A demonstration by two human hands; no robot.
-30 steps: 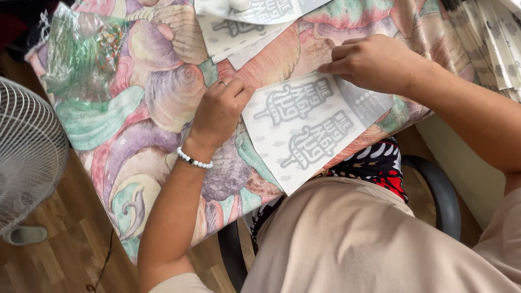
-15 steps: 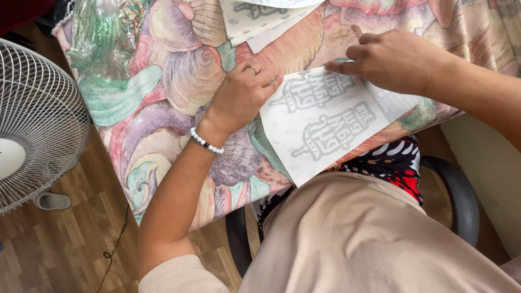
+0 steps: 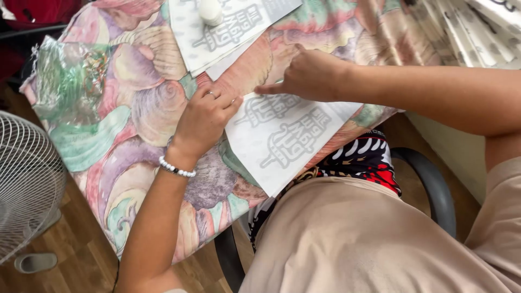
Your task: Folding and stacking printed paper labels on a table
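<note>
Edges: the sheet (image 3: pixel 290 141) hangs past the table's (image 3: pixel 135 157) near edge at 5 o'clock, over the person's lap; bare cloth lies open toward 9 o'clock.
Left hand (image 3: pixel 203 119): flat, fingers loosely spread, pressing the sheet's left edge at 9 o'clock; holding nothing.
Right hand (image 3: pixel 309 76): curled, forefinger stretched out onto the sheet's top edge at 12 o'clock; holding nothing.
Sheet: white paper, printed with large grey ornamental figures, lying slanted.
Stack (image 3: pixel 228 27): similar printed sheets at 12 o'clock, a small white object (image 3: pixel 210 11) standing on them.
Surface: cloth patterned with pink, green and purple shells.
Room: wooden floor, white fan (image 3: pixel 24 184) at 9 o'clock, dark chair (image 3: pixel 429 184) at 4 o'clock.
</note>
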